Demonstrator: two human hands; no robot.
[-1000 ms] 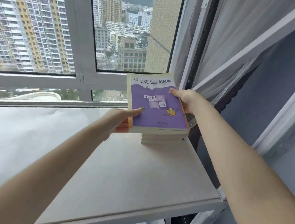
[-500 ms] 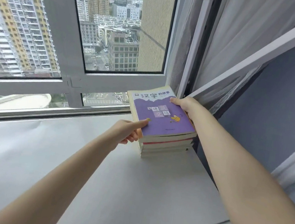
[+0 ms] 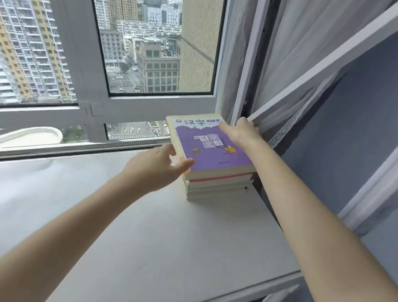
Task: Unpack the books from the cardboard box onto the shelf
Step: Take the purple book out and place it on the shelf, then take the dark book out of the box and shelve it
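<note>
Left hand (image 3: 155, 167): fingers grasp the purple book's (image 3: 213, 148) near-left corner.
Right hand (image 3: 244, 134): lies flat on its far-right corner.
Stack (image 3: 218, 185): on shelf (image 3: 152, 235), under the book.

top book (image 3: 213, 146): purple cover with a pale band at the far end, dark letters on it, a small yellow picture; lies flat, face up, on top of the pile
pile of books (image 3: 218, 187): a few books under the top one, lying flat, one with a red edge, the others pale; edges not quite lined up
shelf (image 3: 126, 231): flat, light grey top; the pile sits at its far right corner, near the window
cardboard box: not seen
</note>
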